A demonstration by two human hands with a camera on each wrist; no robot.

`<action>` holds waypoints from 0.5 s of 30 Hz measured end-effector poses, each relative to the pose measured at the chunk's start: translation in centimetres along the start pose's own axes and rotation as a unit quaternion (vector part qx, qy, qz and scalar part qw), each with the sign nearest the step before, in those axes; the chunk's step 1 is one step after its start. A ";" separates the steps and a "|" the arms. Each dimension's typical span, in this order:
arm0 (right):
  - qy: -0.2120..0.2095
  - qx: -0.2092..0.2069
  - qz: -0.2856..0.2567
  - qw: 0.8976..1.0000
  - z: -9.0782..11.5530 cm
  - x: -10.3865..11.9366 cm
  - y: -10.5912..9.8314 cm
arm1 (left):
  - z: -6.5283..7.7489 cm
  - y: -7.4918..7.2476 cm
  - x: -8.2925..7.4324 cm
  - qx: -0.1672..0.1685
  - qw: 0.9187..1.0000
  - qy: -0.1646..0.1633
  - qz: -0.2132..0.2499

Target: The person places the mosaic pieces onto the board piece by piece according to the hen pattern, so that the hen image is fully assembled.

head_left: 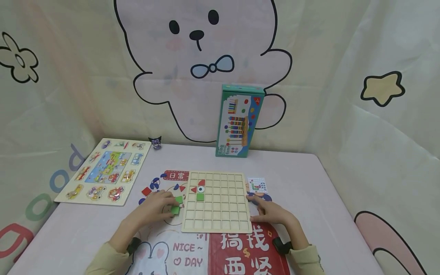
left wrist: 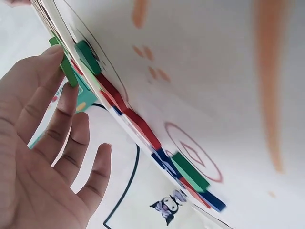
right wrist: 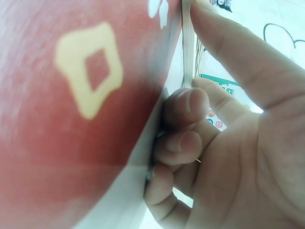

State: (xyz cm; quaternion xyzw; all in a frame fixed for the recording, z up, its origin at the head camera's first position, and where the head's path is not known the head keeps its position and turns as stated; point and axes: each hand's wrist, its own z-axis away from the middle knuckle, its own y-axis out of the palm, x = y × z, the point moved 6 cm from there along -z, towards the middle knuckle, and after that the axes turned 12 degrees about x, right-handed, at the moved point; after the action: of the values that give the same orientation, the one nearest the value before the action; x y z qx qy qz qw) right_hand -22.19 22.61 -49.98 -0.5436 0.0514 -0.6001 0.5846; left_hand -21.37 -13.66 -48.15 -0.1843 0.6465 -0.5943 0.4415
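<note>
My left hand (head_left: 156,207) pinches a green square tile (left wrist: 66,67) between thumb and fingertips, beside the left edge of the wooden grid board (head_left: 227,212). Its other fingers are spread. A second green tile lies near that hand on the mat. On the board's upper left sit a red piece (head_left: 201,182), a red triangle (head_left: 194,189), a white tile with a dark round dot (head_left: 201,189) and a green square (head_left: 200,197). My right hand (head_left: 273,212) touches the board's right edge, with thumb and index finger apart along it; the remaining fingers curl below.
Loose blue and red pieces (head_left: 146,191) lie on the printed mat (head_left: 187,254) left of the board. A small pattern card (head_left: 258,185) is at its right. Farther off are a vehicle puzzle board (head_left: 73,200), a small figurine (head_left: 156,143) and an upright green toy box (head_left: 238,122).
</note>
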 end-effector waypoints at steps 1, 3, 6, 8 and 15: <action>0.000 0.000 0.000 1.000 0.0 0.0 0.0 | -0.2 0.1 -0.1 0.001 1.000 0.001 -0.002; 0.002 0.000 0.000 1.000 0.0 0.0 0.0 | -0.5 0.2 -0.3 0.005 1.000 0.000 -0.007; 0.003 -0.001 0.002 1.000 0.1 0.0 0.0 | -0.9 0.3 -0.8 0.006 1.000 0.003 -0.013; 0.003 -0.001 0.002 1.000 0.1 0.0 0.0 | -1.2 0.2 -1.0 0.004 1.000 0.004 -0.013; 0.004 -0.003 0.003 1.000 0.0 -0.1 0.0 | -2.0 -0.1 -2.0 -0.007 1.000 0.018 0.003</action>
State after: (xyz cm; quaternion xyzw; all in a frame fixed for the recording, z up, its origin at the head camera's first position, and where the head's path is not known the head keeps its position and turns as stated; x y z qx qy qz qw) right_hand -22.17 22.72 -50.07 -0.5424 0.0572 -0.6005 0.5848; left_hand -21.93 -10.93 -47.53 -0.1748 0.6593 -0.5917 0.4297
